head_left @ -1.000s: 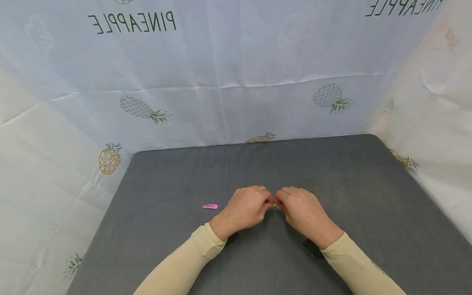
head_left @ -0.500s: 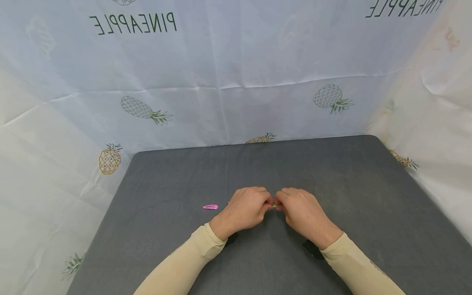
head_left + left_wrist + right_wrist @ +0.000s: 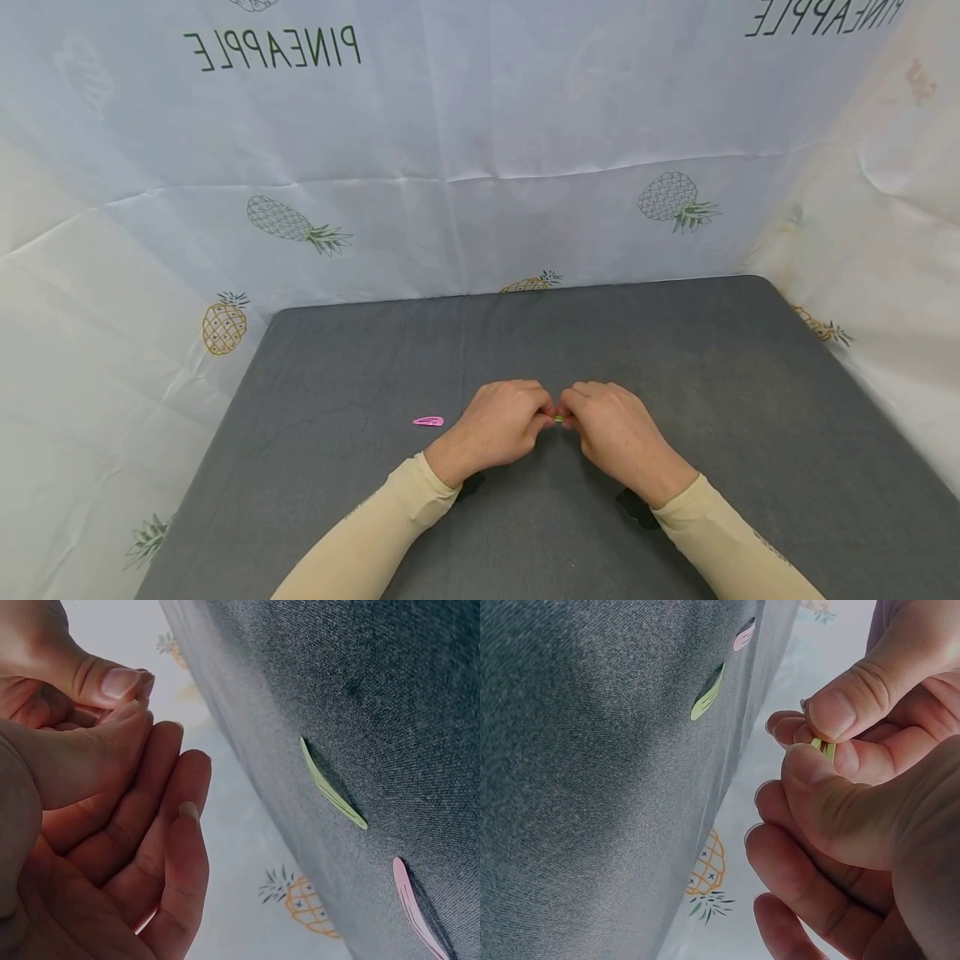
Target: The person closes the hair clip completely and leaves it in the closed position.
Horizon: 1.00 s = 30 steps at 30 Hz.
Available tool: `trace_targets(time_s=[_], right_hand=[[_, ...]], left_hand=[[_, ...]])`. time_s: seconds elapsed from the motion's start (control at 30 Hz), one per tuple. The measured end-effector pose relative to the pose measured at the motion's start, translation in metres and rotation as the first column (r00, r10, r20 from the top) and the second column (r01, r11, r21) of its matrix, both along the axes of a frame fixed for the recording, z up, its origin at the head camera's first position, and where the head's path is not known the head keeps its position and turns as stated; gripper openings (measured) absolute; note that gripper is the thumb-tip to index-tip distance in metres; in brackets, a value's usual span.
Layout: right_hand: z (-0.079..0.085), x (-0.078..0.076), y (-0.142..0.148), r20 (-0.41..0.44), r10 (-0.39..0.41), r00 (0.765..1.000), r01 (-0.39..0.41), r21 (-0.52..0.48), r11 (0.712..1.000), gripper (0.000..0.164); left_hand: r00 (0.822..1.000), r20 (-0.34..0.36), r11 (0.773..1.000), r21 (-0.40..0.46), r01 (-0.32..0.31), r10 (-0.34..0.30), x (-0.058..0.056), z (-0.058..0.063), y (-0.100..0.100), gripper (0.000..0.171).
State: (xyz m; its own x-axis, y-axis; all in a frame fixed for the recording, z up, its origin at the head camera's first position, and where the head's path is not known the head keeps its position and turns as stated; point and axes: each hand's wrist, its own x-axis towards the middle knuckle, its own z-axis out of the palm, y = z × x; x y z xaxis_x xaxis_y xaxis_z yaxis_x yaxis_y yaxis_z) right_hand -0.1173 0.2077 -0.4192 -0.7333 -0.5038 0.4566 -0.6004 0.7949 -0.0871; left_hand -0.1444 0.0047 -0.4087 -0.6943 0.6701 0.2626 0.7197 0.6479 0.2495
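A small green snap hair clip [image 3: 823, 748] is held between the fingertips of both hands, most of it covered by the fingers. My left hand [image 3: 500, 423] pinches one end with thumb and fingers. At the other end, my right hand [image 3: 619, 432] pinches it too, so the two hands nearly meet. A second green hair clip [image 3: 330, 791] lies on the table near my left hand; in the head view that hand appears to hide it. Beyond it rests a pink hair clip [image 3: 428, 422], left of my left wrist.
Dark grey cloth covers the table [image 3: 360, 358]. White curtain [image 3: 465, 225] with pineapple prints hangs along the back and both sides. Dark wrist-worn pieces [image 3: 637, 507] show under the forearms.
Both hands stay in nearly the same place, still pinching the green hair clip, with only tiny finger shifts. The pink hair clip has not moved.
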Motion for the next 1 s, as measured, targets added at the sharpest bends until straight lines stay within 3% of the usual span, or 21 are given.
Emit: trace_targets(time_s=[1.0], right_hand=[[-0.0008,0.0003,-0.0009,0.013,0.005,1.0,-0.005,0.007,1.0,0.034]], left_hand=[[0.999,0.008,0.999,-0.012,0.032,-0.032,-0.0011,-0.0004,-0.0018,0.011]])
